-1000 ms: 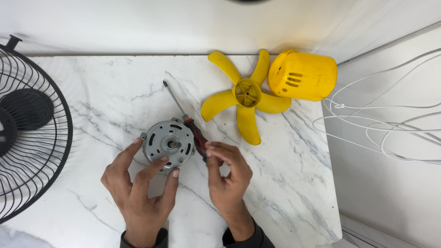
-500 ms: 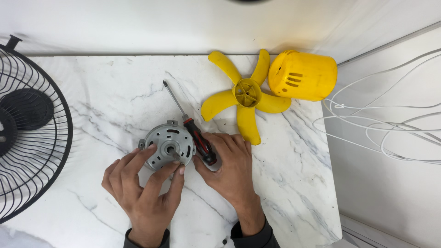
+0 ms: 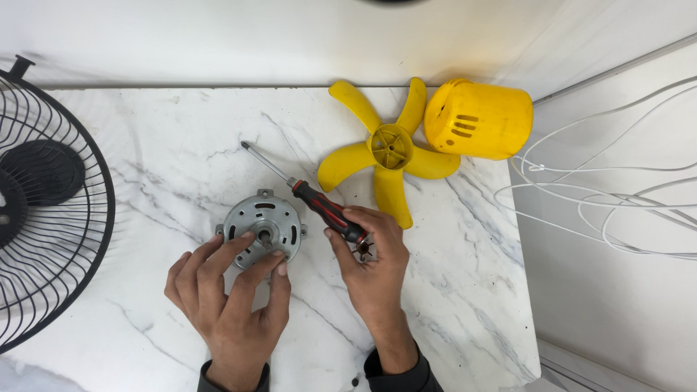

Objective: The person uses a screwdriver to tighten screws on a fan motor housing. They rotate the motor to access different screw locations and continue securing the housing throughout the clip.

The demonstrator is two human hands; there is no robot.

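Fingers point(image 3: 348, 250) of the right hand point(image 3: 372, 268) pinch the screwdriver point(image 3: 308, 197) handle; its tip points up-left. Left hand point(image 3: 229, 297) lies flat, fingers spread on the round motor point(image 3: 261, 223).

Left hand point(image 3: 231, 290) lies palm down, fingers spread and reaching forward, fingertips pressed down. Right hand point(image 3: 370, 265) sits just beside it, fingers curled shut in a grip, thumb on the near side. Both wrists enter from the bottom edge in dark sleeves.
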